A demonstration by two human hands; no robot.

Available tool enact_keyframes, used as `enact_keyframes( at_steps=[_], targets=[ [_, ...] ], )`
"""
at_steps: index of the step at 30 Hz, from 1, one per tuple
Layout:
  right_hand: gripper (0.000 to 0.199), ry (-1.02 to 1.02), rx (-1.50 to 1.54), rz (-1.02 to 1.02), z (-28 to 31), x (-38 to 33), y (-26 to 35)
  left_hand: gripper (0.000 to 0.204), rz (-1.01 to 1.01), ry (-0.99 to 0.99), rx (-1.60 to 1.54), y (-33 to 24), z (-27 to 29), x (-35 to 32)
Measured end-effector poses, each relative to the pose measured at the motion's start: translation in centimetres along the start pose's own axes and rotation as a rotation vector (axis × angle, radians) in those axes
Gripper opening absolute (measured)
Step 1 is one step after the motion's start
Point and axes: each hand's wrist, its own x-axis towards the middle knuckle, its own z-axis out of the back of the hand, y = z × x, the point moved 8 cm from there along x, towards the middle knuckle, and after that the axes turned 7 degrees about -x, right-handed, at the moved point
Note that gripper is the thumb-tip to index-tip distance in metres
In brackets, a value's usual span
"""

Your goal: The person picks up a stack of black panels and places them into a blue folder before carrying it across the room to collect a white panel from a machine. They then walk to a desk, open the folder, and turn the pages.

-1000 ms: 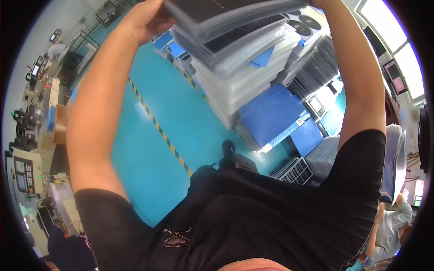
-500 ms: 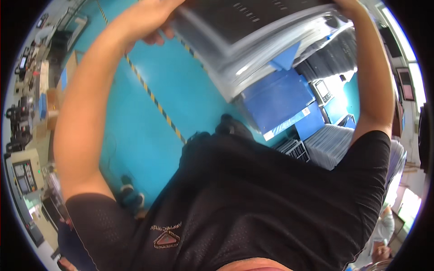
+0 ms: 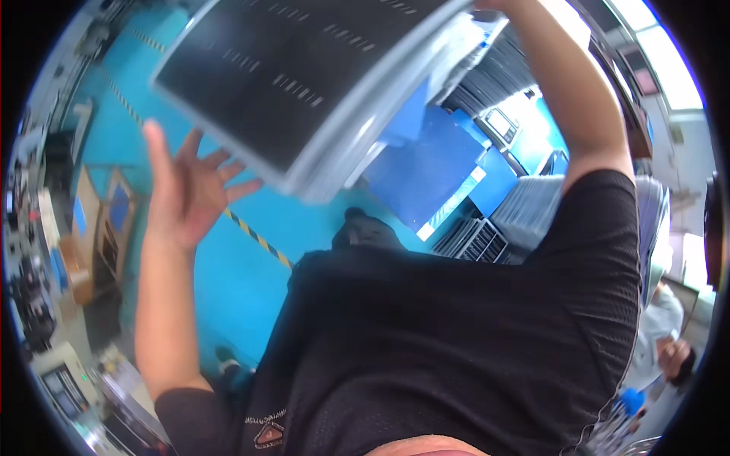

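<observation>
A thick stack of flat dark panels [image 3: 262, 72] with rows of short pale slots and grey edges fills the upper middle. My left hand [image 3: 194, 178] is open just off its near left corner, palm up and fingers spread, with nothing in it. The fingertips come close to the stack's lower edge; whether they touch it is unclear. My right hand [image 3: 493, 4] is at the stack's far right end, largely cut off by the upper edge of the view, so its fingers are hidden. Blur softens the stack's edges.
Right of the stack lie blue boxes or sheets [image 3: 426, 167], a small device with a screen [image 3: 502, 125] and a pile of thin grey sheets [image 3: 525, 216]. Yellow-black tape [image 3: 258, 242] crosses the teal floor. A person [image 3: 661, 334] is at the far right, machines at left.
My left hand has come down and opened out beside the stack. The stack now shows further left and lower, with more of its slotted top visible. My right arm has shifted left in view.
</observation>
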Motion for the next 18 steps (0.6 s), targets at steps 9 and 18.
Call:
enact_keyframes(
  at_steps=[9,18],
  targets=[
    [0.072,-0.04,0.211,0.091,14.1,7.3,-3.5,0.097,-0.074,-0.111,-0.201,0.7,-1.0,1.7],
    [0.067,0.245,0.152,0.116,-0.7,8.7,2.8,0.08,0.019,-0.071,-0.313,4.2,-1.3,3.2]
  ],
)
